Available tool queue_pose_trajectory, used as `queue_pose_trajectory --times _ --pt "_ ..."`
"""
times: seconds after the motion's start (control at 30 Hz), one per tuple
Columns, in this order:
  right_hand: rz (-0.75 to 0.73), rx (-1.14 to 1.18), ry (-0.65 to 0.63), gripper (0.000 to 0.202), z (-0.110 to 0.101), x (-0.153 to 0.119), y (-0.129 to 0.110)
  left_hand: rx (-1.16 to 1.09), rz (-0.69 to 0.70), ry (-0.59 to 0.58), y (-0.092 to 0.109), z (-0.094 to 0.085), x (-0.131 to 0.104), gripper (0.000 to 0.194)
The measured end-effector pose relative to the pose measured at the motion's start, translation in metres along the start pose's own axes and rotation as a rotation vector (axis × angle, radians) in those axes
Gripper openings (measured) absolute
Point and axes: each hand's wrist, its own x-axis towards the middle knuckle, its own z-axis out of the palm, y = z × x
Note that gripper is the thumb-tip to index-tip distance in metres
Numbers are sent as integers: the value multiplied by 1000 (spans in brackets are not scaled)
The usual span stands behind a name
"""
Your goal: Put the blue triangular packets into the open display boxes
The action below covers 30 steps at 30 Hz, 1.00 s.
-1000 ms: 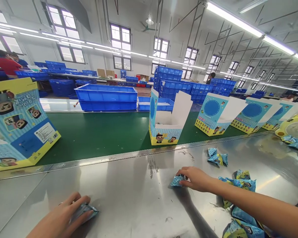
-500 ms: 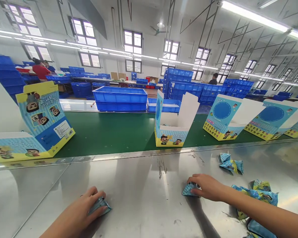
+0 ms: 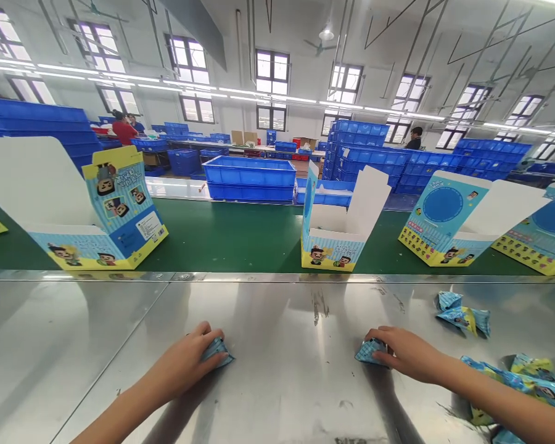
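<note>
My left hand (image 3: 197,357) is closed round a small blue foil packet (image 3: 218,351), low over the steel table (image 3: 287,382). To the right, my right hand (image 3: 400,351) pinches another blue packet (image 3: 369,353) at the table's surface. Straight ahead on the green belt stands an open printed carton (image 3: 332,246), its white flaps raised. A second open carton (image 3: 97,243) stands at the left, and a third (image 3: 437,216) at the right. The insides of the cartons are mostly hidden by their front walls.
Several loose packets (image 3: 462,314) lie on the table at the right, with more packets (image 3: 536,385) beside my right forearm. Beyond the green belt (image 3: 231,237) sit stacked blue crates (image 3: 250,179). Two people (image 3: 124,128) are at the far left, another person (image 3: 414,139) behind crates.
The view has turned slightly left, so the cartons and crates appear farther right. Both hands still grip their packets, and the left hand sits slightly farther forward in view.
</note>
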Motion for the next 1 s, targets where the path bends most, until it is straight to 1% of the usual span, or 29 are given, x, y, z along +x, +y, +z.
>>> queue_pose_trajectory --times 0.17,0.23,0.3,0.37,0.43,0.47,0.53,0.57,0.63,0.7,0.73,0.77,0.8,0.83,0.87,0.9,0.93,1.0 --pt "-18 25 -8 34 -2 -6 16 2 6 22 16 1 0 38" --pt "-17 25 -6 33 -4 -9 19 16 49 50 26 0 0 38" --pt "-12 23 -2 33 -7 -13 22 33 137 89 43 -4 5 37" --pt "-10 18 3 32 -8 -16 26 52 244 142 71 -12 19 32" --pt "-17 12 10 32 -10 -19 30 67 342 219 110 -25 43 28" --pt "-22 10 12 32 -11 -20 32 74 388 275 132 -34 60 27" --pt "-30 10 12 32 -13 -23 37 75 452 418 180 -58 101 27" --pt "-32 12 10 32 -15 -25 39 65 466 495 204 -72 124 31" --pt "-37 13 8 32 -18 -28 44 26 465 621 246 -99 168 45" --pt "-43 12 7 32 -21 -30 49 -16 428 686 277 -119 204 64" --pt "-45 10 8 33 -22 -30 51 -30 412 701 288 -125 216 70" --pt "-47 7 10 33 -23 -31 54 -37 399 709 294 -128 224 72" --pt "-49 3 14 32 -24 -32 57 -35 395 708 297 -129 227 70" --pt "-50 1 18 32 -24 -33 60 -24 399 696 295 -127 224 65" --pt "-51 1 23 31 -25 -34 63 -6 412 674 289 -123 217 59" --pt "-51 2 30 31 -27 -35 66 15 426 639 279 -118 205 51" --pt "-52 7 37 31 -30 -36 67 37 438 595 264 -112 189 43" --pt "-70 22 71 32 -45 -37 68 69 432 501 224 -99 148 30"
